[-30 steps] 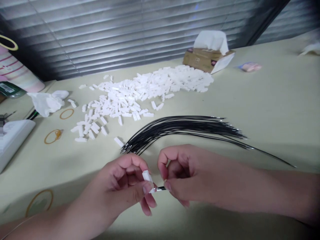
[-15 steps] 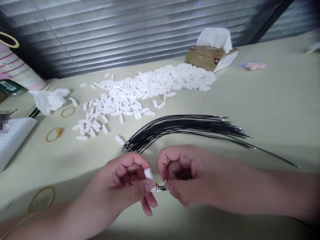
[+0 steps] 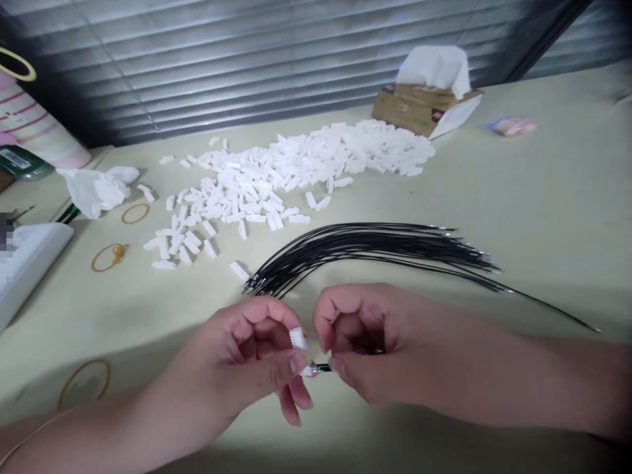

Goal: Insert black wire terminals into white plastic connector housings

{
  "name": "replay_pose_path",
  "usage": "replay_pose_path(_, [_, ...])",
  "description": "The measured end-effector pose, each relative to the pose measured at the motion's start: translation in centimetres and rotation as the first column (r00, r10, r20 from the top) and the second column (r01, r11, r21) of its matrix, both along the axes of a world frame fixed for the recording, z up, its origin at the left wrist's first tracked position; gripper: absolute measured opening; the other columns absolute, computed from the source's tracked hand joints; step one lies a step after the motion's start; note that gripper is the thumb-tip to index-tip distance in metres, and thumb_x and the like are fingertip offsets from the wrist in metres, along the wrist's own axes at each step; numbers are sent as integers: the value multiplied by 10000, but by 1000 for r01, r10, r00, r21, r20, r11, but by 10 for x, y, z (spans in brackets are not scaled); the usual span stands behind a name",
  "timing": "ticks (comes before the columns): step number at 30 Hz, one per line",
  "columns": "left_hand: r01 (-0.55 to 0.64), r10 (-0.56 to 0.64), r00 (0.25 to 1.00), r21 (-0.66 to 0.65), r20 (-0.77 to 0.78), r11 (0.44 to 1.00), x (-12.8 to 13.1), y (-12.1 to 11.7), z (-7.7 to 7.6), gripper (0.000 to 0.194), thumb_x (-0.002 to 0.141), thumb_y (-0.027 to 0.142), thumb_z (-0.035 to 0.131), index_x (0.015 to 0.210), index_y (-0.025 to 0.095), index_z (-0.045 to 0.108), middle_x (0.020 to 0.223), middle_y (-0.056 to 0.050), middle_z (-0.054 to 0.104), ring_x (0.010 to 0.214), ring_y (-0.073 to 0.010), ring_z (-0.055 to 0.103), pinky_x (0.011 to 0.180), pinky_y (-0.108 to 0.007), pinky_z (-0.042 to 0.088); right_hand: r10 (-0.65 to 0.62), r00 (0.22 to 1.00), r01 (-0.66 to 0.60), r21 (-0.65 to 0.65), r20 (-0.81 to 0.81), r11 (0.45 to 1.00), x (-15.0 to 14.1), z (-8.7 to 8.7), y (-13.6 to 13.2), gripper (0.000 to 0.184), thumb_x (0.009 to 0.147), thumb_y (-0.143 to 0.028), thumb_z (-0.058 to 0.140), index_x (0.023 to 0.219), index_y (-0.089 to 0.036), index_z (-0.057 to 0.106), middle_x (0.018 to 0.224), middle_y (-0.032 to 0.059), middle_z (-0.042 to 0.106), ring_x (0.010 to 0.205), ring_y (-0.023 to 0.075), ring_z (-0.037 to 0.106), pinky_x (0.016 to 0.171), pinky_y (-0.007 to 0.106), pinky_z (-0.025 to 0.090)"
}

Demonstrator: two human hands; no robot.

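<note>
My left hand point(image 3: 261, 362) pinches a white plastic connector housing point(image 3: 299, 339) between thumb and fingers, its ridged side showing. Opposite it, my right hand point(image 3: 360, 349) is closed on short black wires point(image 3: 323, 368) whose silvery metal ends meet the lower end of the housing. How deep those ends sit in it I cannot tell. Just beyond both hands lies a curved bundle of black wires point(image 3: 365, 243) with metal terminals at its ends; one wire sticks out to the right. Behind that spreads a heap of white connector housings point(image 3: 296, 164).
A tissue pack point(image 3: 424, 108) stands at the back by the window blinds point(image 3: 237, 59). Left are rubber bands point(image 3: 106, 258), a crumpled tissue point(image 3: 96, 191), a striped pink container point(image 3: 44, 125) and a white object point(image 3: 37, 263). A small pinkish item point(image 3: 513, 126) lies back right.
My right hand has come slightly nearer the housing, and less of the wires shows between the hands. My left hand keeps its hold. The view has shifted a little.
</note>
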State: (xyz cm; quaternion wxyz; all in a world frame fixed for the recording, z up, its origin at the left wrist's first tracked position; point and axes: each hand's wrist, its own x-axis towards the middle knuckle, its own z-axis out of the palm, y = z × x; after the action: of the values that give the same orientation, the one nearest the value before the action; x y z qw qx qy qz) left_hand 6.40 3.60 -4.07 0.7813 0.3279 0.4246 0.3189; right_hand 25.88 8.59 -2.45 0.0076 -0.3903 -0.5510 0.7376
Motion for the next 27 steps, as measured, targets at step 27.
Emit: replay_pose_path(27, [6, -8, 999, -49, -47, 999, 1, 5, 4, 245, 745, 267, 777, 825, 131, 590, 636, 29, 627, 555, -84, 635, 512, -165, 557, 68, 995, -57, 136, -77, 989, 5, -3, -7, 64, 821, -139, 488, 820, -201, 471, 608, -90, 434, 529, 33, 343, 455, 142, 288])
